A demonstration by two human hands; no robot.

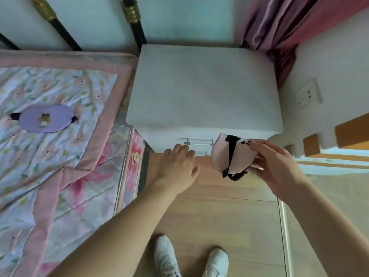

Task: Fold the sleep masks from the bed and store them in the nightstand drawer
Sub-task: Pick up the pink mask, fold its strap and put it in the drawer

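Note:
My right hand (277,166) holds a folded pink sleep mask (232,156) with a black strap, in front of the white nightstand (203,92). My left hand (177,166) reaches toward the metal drawer handles (197,141) on the nightstand front, fingertips at the lower handle; whether they grip it is unclear. The drawers look closed. A purple sleep mask (47,118) with a small animal picture lies flat and unfolded on the bed (60,156) at the left.
A floral quilt with pink border covers the bed. Pink curtain (279,23) hangs behind the nightstand at right. A wall socket (308,94) is on the right wall. My white shoes (191,260) stand on the wooden floor.

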